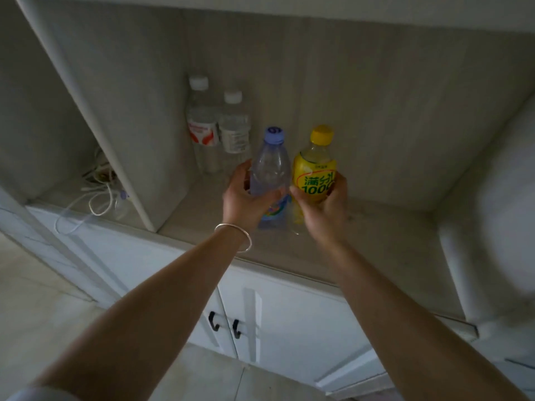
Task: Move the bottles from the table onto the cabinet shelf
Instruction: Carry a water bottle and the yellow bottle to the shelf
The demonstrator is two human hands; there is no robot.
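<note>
- Pale wood-grain cabinet shelf (362,241).
- Two clear bottles (220,125) with white caps stand at its 11 o'clock, touching.
- Blue-capped bottle (270,166) and yellow bottle (315,166) stand at centre.

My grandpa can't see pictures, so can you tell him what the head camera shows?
A person's left hand grips a blue-capped bottle and the right hand grips a yellow bottle, side by side over a cabinet shelf. Two clear bottles with white caps stand at the back.

White cords (95,195) lie tangled in the left compartment — two black door handles (225,324) below
</note>
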